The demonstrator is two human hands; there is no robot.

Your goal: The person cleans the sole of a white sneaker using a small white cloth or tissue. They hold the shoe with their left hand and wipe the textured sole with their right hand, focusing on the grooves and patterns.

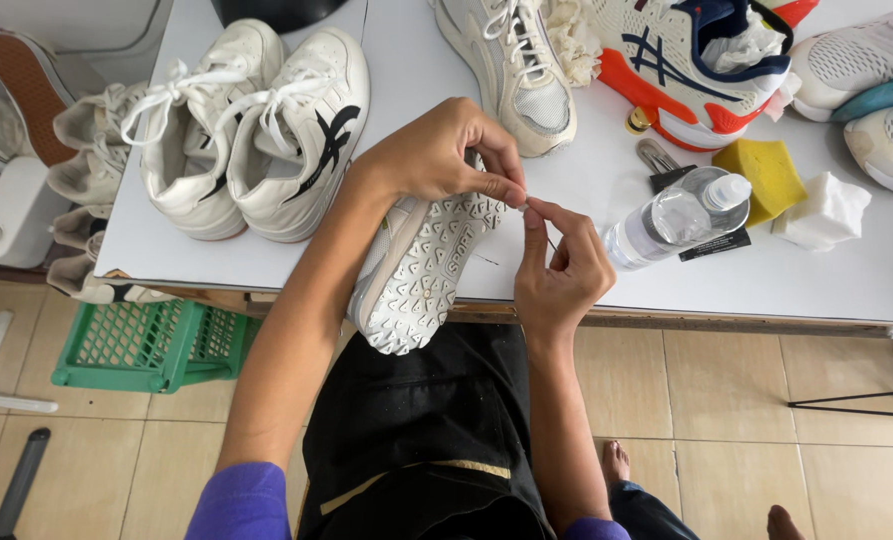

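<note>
The left hand (444, 150) pressed down on the upturned white shoe (421, 270), fingers pinched on thread at its sole edge. Just beside it, the right hand (558, 268) pinched a thin needle (549, 238); steady tension and short pulls seemed wise.

A person seen from above, with 2 bare forearms and bare hands, the left hand (436, 152) and the right hand (558, 270), wearing short purple sleeves (241, 500), a black apron (421, 420) with a thin tan strap, dark trousers, and bare feet.
</note>
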